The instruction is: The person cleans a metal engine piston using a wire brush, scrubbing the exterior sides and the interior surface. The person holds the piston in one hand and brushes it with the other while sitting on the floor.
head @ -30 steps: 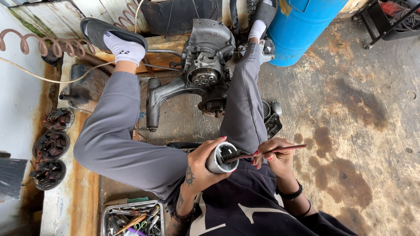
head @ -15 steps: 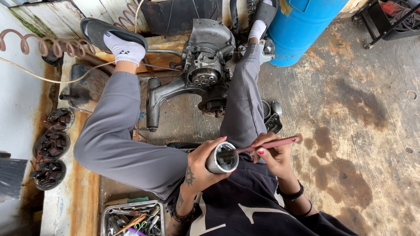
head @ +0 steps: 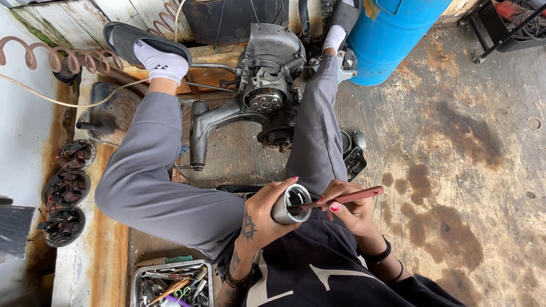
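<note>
My left hand [head: 263,216] is wrapped around a short grey metal cylinder [head: 290,204] with its hollow open end turned up toward me. My right hand [head: 350,211] pinches a thin reddish-handled brush [head: 347,198], and its tip reaches inside the cylinder's open end. Both hands hover over my lap, just this side of my grey-trousered right leg [head: 315,131]. A grey engine casing [head: 261,91] lies on the floor between my legs, beyond the hands.
A blue barrel [head: 392,34] stands at the far right. A metal tray of tools [head: 170,283] lies at the lower left. Three dark wound coil parts [head: 68,187] rest on the rusty ledge at left. Stained concrete floor [head: 466,170] spreads to the right.
My right hand has drawn closer to the cylinder and the brush handle has swung, its tip staying inside the open end. My left hand has tilted the cylinder slightly.
</note>
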